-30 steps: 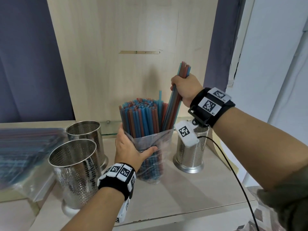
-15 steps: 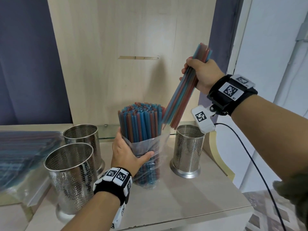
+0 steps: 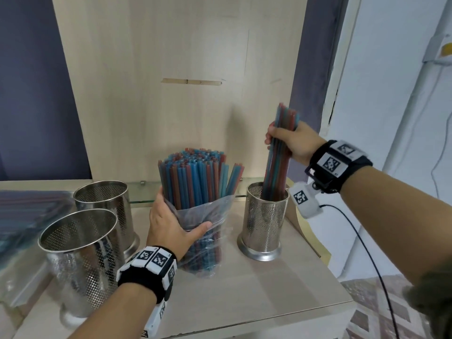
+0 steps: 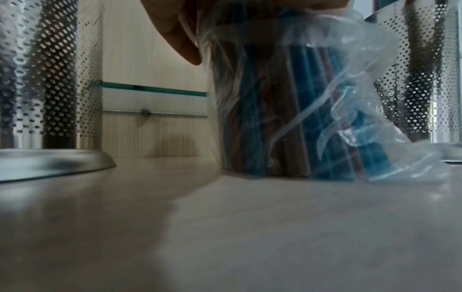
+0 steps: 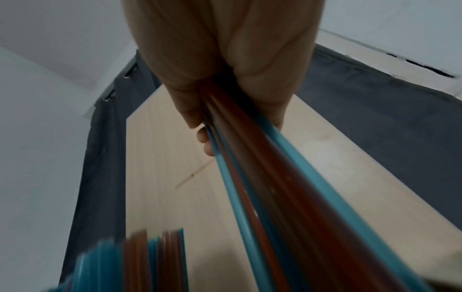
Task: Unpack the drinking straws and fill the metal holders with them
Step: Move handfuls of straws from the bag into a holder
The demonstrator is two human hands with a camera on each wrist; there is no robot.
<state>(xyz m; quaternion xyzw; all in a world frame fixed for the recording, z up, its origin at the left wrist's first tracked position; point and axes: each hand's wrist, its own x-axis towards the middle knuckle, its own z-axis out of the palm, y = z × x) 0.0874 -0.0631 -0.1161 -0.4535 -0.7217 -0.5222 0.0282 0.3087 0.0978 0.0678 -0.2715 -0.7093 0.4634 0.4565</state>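
A clear plastic bag (image 3: 208,216) of blue and red straws (image 3: 193,177) stands upright at the middle of the shelf. My left hand (image 3: 168,223) grips it round the middle, thumb in front. My right hand (image 3: 291,143) grips a bunch of straws (image 3: 277,167) whose lower ends are inside the right metal holder (image 3: 263,223). The left wrist view shows the bag (image 4: 312,110) on the shelf from low down. The right wrist view has my fingers (image 5: 190,110) curled round the bunch (image 5: 262,187).
Two empty perforated metal holders (image 3: 102,201) (image 3: 80,255) stand at the left. A flat pack of straws (image 3: 27,216) in plastic lies at the far left. A wooden back panel (image 3: 183,81) rises behind. The shelf's front edge (image 3: 220,321) is near.
My right hand lifted the bunch out of the bag, swung it right and lowered its ends into the right holder. My left hand kept its grip on the bag.
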